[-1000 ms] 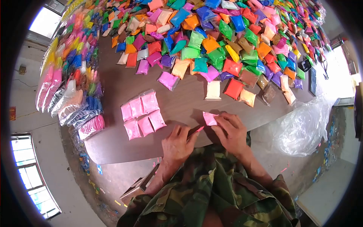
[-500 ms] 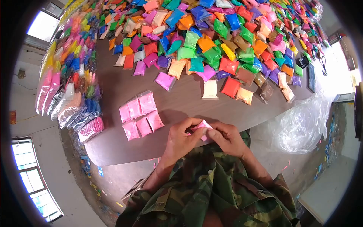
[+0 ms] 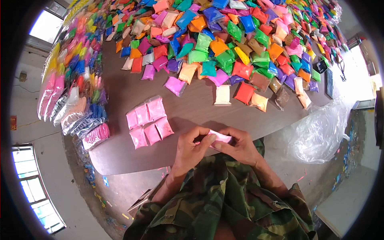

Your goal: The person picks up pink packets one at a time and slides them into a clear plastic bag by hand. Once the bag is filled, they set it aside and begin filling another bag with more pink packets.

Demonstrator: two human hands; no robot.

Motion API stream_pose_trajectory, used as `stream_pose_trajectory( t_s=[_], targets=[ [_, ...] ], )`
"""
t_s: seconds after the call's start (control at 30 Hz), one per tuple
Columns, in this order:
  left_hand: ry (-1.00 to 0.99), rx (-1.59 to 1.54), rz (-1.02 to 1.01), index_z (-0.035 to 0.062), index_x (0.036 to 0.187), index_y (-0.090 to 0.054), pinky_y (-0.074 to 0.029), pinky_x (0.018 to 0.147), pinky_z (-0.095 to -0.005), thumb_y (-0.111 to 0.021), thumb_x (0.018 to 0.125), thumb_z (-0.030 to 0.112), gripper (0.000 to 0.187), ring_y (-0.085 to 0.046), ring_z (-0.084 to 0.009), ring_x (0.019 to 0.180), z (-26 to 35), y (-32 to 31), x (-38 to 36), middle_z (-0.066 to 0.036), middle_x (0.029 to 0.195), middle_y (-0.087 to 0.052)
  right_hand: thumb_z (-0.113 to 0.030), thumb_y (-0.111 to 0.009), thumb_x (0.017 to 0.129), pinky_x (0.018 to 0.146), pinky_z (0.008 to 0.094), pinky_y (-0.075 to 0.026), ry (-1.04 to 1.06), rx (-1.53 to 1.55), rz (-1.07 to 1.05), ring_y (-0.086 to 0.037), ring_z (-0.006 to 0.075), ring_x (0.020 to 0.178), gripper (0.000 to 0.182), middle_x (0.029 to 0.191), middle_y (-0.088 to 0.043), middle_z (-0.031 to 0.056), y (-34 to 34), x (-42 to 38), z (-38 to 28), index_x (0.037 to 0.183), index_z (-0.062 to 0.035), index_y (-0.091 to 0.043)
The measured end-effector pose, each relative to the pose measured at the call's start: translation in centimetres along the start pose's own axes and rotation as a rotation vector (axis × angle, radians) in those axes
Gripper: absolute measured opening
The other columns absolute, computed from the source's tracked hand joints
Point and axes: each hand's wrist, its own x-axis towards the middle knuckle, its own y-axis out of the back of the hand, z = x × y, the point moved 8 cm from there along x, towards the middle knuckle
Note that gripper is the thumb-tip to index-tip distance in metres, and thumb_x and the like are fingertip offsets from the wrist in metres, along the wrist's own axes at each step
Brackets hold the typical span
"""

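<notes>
Between my hands, near the table's front edge, is a small pink packet (image 3: pixel 221 137). My left hand (image 3: pixel 193 146) is closed on its left end, the thumb lying on top. On its right end my right hand (image 3: pixel 240 146) is closed too, thumb and fingers pinching it. My fingers cover both ends of the packet. To the left of my hands, several matching pink packets (image 3: pixel 149 122) lie flat on the brown table (image 3: pixel 120 154) in two rows, close together.
A big heap of small coloured packets (image 3: pixel 224 44) covers the back of the table. Larger filled bags (image 3: pixel 74 106) are stacked along the left edge. A clear plastic bag (image 3: pixel 316 134) hangs at the right edge. A dark flat device (image 3: pixel 329 83) lies at the far right.
The pink packet has turned from an upright slant to lying more crosswise, with more of its face showing. My hands have shifted slightly around it.
</notes>
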Motion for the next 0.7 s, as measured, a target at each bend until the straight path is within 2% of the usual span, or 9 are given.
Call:
stream_pose_trajectory(
  t_s=[0.03,0.17,0.23,0.37,0.53,0.57,0.63,0.7],
  targets=[
    [-0.035,0.024,0.015,-0.0037,0.112,-0.073,-0.054,0.070,-0.0258,-0.077,0.099,0.013,0.021,-0.066,-0.0058,0.081,0.3,0.1,-0.2,-0.004,0.089,-0.076,-0.012,-0.077,0.101,0.071,0.0250,-0.050,0.015,0.028,-0.001,-0.060,0.0043,0.085,0.018,0.096,-0.070,-0.0021,-0.1,0.1,0.6,0.114,0.0002,-0.073],
    [0.037,-0.056,-0.014,-0.0032,0.112,-0.074,-0.054,0.070,-0.0260,-0.077,0.100,0.014,0.021,-0.065,-0.0055,0.080,-1.0,-0.2,-0.8,-0.005,0.087,-0.075,-0.011,-0.078,0.100,0.072,0.0250,-0.049,0.083,0.179,-0.023,-0.060,0.0044,0.086,0.015,0.096,-0.070,-0.0017,-0.2,0.2,1.3,0.111,-0.0014,-0.074],
    [0.054,-0.132,-0.013,-0.0031,0.111,-0.074,-0.053,0.069,-0.0255,-0.078,0.100,0.014,0.021,-0.064,-0.0053,0.079,-0.6,-0.6,-0.9,-0.004,0.086,-0.075,-0.010,-0.078,0.100,0.073,0.0251,-0.050,0.097,0.119,-0.033,-0.060,0.0046,0.086,0.014,0.096,-0.070,-0.0017,-0.1,0.1,0.8,0.111,-0.0013,-0.073],
    [0.061,-0.018,-0.084,-0.0025,0.112,-0.074,-0.051,0.067,-0.0245,-0.078,0.100,0.014,0.021,-0.062,-0.0053,0.078,-0.6,-0.5,-1.1,-0.003,0.085,-0.073,-0.007,-0.077,0.100,0.073,0.0246,-0.051,0.047,-0.052,-0.093,-0.061,0.0045,0.087,0.015,0.100,-0.071,-0.0011,-0.1,0.1,0.1,0.112,0.0000,-0.073],
    [0.112,-0.034,0.038,-0.0021,0.114,-0.075,-0.050,0.066,-0.0247,-0.077,0.100,0.013,0.021,-0.062,-0.0056,0.077,-1.4,0.6,-1.9,-0.003,0.085,-0.073,-0.006,-0.077,0.100,0.075,0.0239,-0.053,-0.034,0.299,-0.018,-0.063,0.0043,0.089,0.017,0.103,-0.072,-0.0008,-0.3,0.4,1.3,0.115,0.0017,-0.072],
    [0.070,-0.035,0.037,-0.0021,0.114,-0.075,-0.050,0.067,-0.0248,-0.077,0.100,0.013,0.021,-0.062,-0.0058,0.077,-1.2,0.5,-2.0,-0.003,0.085,-0.073,-0.006,-0.077,0.100,0.075,0.0238,-0.053,-0.047,0.386,0.003,-0.064,0.0042,0.089,0.018,0.103,-0.072,-0.0008,-0.2,0.3,1.6,0.115,0.0018,-0.072],
    [-0.014,-0.037,0.035,-0.0023,0.114,-0.075,-0.050,0.067,-0.0249,-0.078,0.099,0.013,0.022,-0.063,-0.0063,0.077,-0.8,0.4,-2.0,-0.004,0.085,-0.074,-0.008,-0.078,0.101,0.075,0.0242,-0.053,-0.016,0.380,-0.024,-0.064,0.0044,0.090,0.019,0.102,-0.072,-0.0012,-0.2,0.1,1.4,0.116,0.0019,-0.072],
    [0.008,-0.030,0.035,-0.0015,0.113,-0.075,-0.051,0.069,-0.0238,-0.077,0.101,0.014,0.020,-0.062,-0.0053,0.080,0.1,-0.1,-1.8,-0.002,0.087,-0.073,-0.010,-0.078,0.101,0.076,0.0240,-0.053,0.008,0.328,-0.043,-0.064,0.0046,0.090,0.020,0.101,-0.072,-0.0010,-0.1,0.0,1.1,0.116,0.0011,-0.072]
  ],
)
